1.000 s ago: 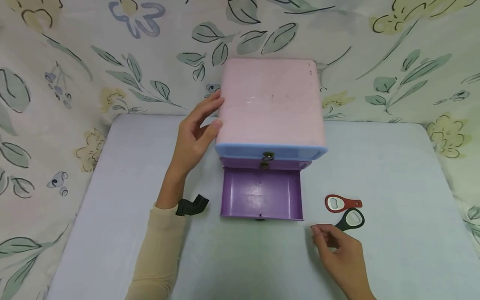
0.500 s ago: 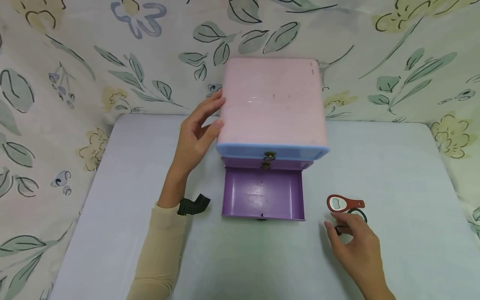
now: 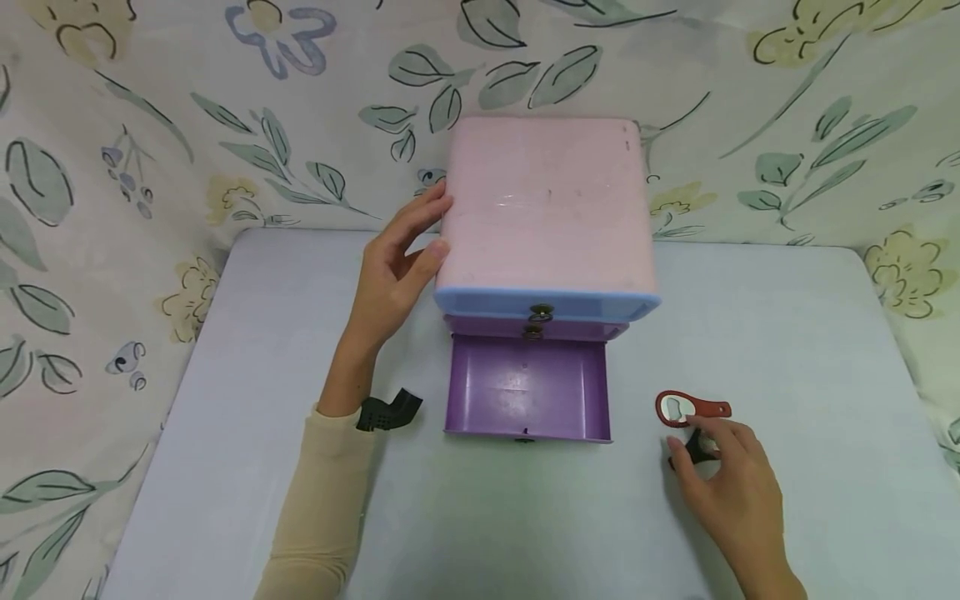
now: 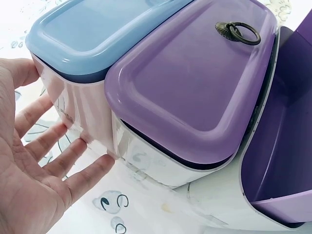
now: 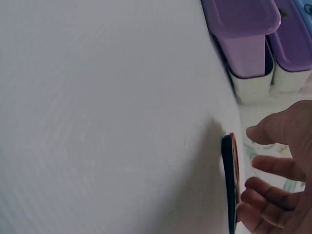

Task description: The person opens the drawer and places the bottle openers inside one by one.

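Note:
A small chest of drawers [image 3: 551, 204] with a pink top stands at the back of the table, its lowest purple drawer [image 3: 528, 383] pulled out and bare inside. My left hand [image 3: 390, 279] rests against the chest's left side, fingers extended along the pale wall in the left wrist view. Over a black bottle opener [image 3: 699, 447] hovers my right hand [image 3: 738, 496], thumb and fingers apart and partly covering it. Just beyond lies a red bottle opener [image 3: 711, 408]. The right wrist view shows both openers edge-on, with a gap between thumb and fingers.
A white table [image 3: 787, 333] carries everything, with floral cloth [image 3: 300, 108] hanging behind and at the sides. Ring pulls [image 3: 541, 312] stick out from the blue top drawer [image 3: 480, 302] and the purple one below it. A black strap piece [image 3: 390, 412] juts from the left wrist.
My right hand has moved rightward from beside the black bottle opener to over it, and its thumb and fingers have spread. The left hand keeps its place on the chest.

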A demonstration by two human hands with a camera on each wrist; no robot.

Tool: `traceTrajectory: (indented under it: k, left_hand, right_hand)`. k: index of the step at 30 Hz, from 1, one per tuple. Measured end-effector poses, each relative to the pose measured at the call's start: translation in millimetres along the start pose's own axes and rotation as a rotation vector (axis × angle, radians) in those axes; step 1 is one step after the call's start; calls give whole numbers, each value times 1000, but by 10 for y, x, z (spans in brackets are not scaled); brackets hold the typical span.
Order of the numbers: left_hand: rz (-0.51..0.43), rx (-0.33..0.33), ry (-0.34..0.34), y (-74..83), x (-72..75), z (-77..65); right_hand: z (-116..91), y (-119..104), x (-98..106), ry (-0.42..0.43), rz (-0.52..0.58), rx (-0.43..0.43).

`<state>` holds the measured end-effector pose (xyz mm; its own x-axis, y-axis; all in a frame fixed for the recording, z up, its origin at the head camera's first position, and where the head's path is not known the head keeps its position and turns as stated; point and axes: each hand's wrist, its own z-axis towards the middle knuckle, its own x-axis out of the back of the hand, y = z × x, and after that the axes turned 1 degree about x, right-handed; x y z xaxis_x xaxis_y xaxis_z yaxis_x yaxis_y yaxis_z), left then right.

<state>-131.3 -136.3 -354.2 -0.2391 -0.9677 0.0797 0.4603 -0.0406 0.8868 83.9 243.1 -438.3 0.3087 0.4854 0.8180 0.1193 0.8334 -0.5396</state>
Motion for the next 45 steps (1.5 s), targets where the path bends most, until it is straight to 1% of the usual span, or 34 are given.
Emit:
traceTrajectory:
  k: [2, 5, 9, 14, 16, 18, 22, 25, 27, 30, 34, 39, 42, 45]
  left_hand:
    - [-2, 2, 2, 2, -3, 0]
    - [-4, 4, 3, 6, -10, 2]
    - [1, 6, -1, 8, -15, 5]
    - [2, 8, 4, 8, -10, -5]
    - [2, 12, 6, 10, -10, -11]
    - [-1, 17, 7, 11, -9, -16]
    - [-10, 18, 9, 12, -11, -28]
    - [-13, 14, 8, 9, -8, -29]
    - [-11, 12, 6, 3, -5, -22]
    - [-2, 9, 1, -3, 2, -9]
    - [8, 7, -4, -6, 24, -10]
    - [4, 1, -9, -12, 37, -13]
    - [2, -3, -1, -19, 32, -13]
    - [0, 0, -1, -20, 9, 1]
  right_hand:
    - [8, 24, 0, -12, -10, -14]
    - [15, 63, -12, -13, -2, -3]
    - [18, 113, -21, 18, 4, 31]
    - [26, 165, -13, 49, -2, 53]
    - [26, 174, -7, 47, -12, 52]
    - [22, 176, 6, 34, -29, 33]
    - [1, 174, 52, -39, -74, -65]
    - [6, 176, 91, -79, -88, -107]
    - [27, 183, 113, -91, -102, -105]
    - [80, 218, 158, -139, -134, -96]
    - [159, 279, 212, -267, -164, -81]
    - [221, 271, 263, -375, -222, -91]
    - [263, 261, 277, -416, -249, -68]
    - [302, 261, 277, -421, -250, -13]
